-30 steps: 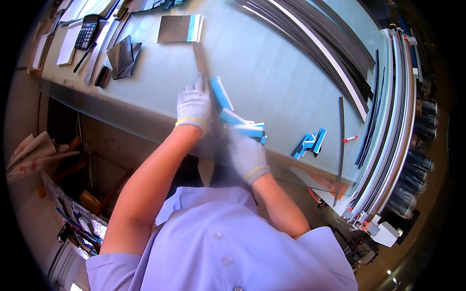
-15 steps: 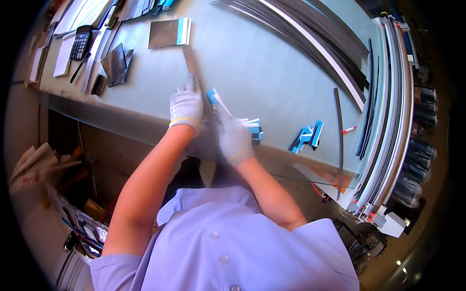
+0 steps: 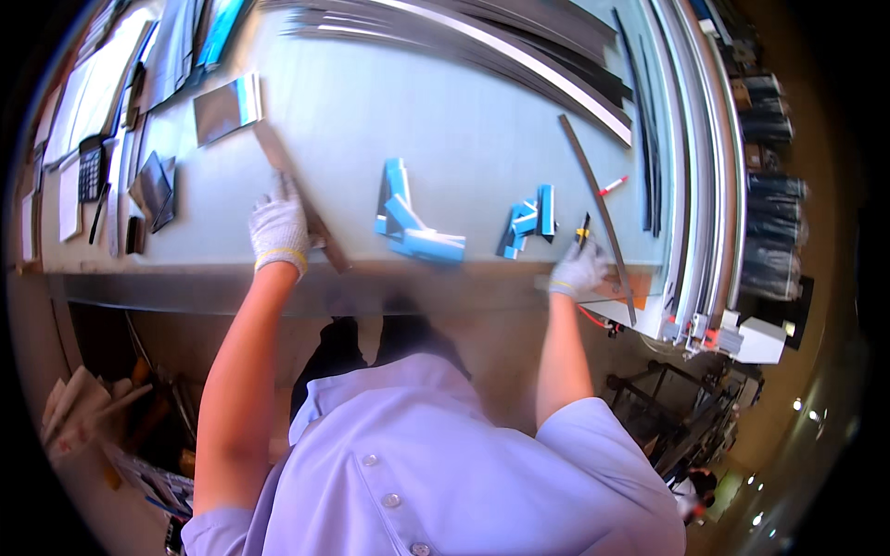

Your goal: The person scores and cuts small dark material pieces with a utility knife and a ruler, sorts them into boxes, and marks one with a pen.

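Note:
My left hand (image 3: pixel 280 227), in a white knit glove, lies with its fingers stretched along a narrow brown strip (image 3: pixel 320 227), pressing it to the table (image 3: pixel 352 120). The strip's far end meets a dark rectangular plate (image 3: pixel 219 111) with a blue and white edge. At the table's front right, my right hand (image 3: pixel 578 271), also gloved, is closed around a slim black and yellow tool that looks like a utility knife (image 3: pixel 582 229). Blue and white cut strips (image 3: pixel 431 245) lie between my hands, blurred. A smaller cluster of blue pieces (image 3: pixel 527 219) sits just left of my right hand.
Long dark strips (image 3: pixel 519 56) cover the table's far side. A thin dark bar (image 3: pixel 593 190) and a red and white marker (image 3: pixel 613 185) lie at right, before a rail assembly (image 3: pixel 709 167). Far left are a calculator (image 3: pixel 92 167), dark plates (image 3: pixel 153 190) and papers (image 3: pixel 88 102).
My right hand has moved right with the tool, away from the brown strip to beside the thin dark bar. My left hand stays on the strip. The whole view has shifted and turned.

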{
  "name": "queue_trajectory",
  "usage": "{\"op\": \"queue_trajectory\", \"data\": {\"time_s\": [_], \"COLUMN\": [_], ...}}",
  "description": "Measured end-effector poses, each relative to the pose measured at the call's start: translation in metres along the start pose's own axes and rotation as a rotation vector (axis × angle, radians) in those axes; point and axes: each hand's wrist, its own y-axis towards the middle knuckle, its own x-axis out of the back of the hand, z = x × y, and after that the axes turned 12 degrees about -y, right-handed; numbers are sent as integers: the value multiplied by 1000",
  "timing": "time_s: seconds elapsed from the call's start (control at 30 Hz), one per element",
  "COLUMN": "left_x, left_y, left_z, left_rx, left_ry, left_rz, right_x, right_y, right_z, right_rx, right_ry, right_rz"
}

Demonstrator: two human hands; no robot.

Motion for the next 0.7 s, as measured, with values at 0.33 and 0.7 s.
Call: {"op": "queue_trajectory", "data": {"time_s": [0.33, 0.7], "left_x": [2, -49], "left_y": [-7, -25], "left_z": [-4, 65], "left_rx": [-45, -253], "left_ry": [3, -411], "left_rz": [-47, -534], "right_x": [133, 201], "right_y": [-105, -150], "right_z": [188, 239], "right_rx": [1058, 966], "right_ry": [532, 533], "right_rz": [144, 368]}}
